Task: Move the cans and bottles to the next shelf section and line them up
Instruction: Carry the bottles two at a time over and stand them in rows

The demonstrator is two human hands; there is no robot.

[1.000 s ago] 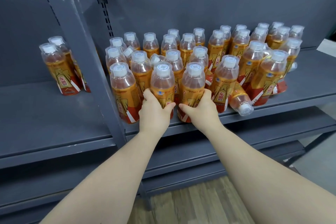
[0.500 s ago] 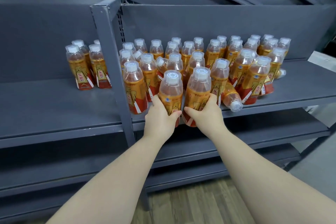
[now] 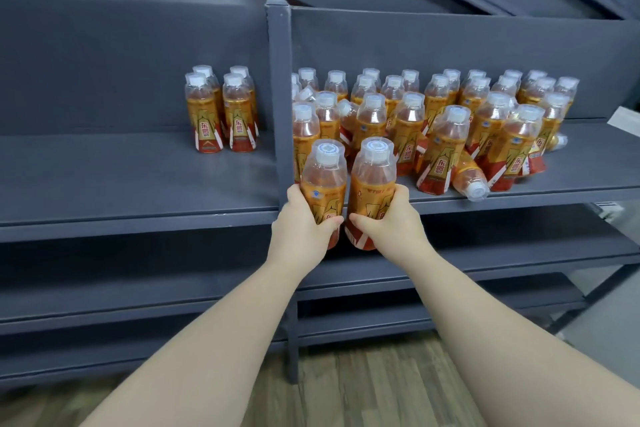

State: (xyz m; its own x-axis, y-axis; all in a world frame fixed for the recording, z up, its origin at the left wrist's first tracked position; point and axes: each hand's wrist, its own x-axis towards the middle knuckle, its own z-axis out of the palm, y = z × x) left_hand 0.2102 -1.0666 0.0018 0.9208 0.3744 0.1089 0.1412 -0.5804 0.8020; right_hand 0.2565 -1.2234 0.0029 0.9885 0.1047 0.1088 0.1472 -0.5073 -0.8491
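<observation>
My left hand (image 3: 300,225) grips one orange drink bottle (image 3: 323,180) and my right hand (image 3: 391,222) grips another orange bottle (image 3: 372,184). Both bottles are upright, side by side, lifted in front of the right shelf's front edge, near the upright post (image 3: 278,107). Several more orange bottles (image 3: 446,121) crowd the right shelf section (image 3: 571,177), and one toppled bottle (image 3: 472,180) lies on its side at the front edge. On the left shelf section (image 3: 121,177), a small group of bottles (image 3: 221,111) stands in two short rows at the back right.
Lower grey shelves (image 3: 485,253) run beneath both sections. Wood-look floor (image 3: 363,388) lies below. The grey back panel (image 3: 104,62) closes the rear of the left section. A pale object (image 3: 625,116) sits at the far right edge.
Both hands have lifted their bottles off the right shelf and drawn them toward me and slightly left, toward the post. My view has swung left, showing more of the left section.
</observation>
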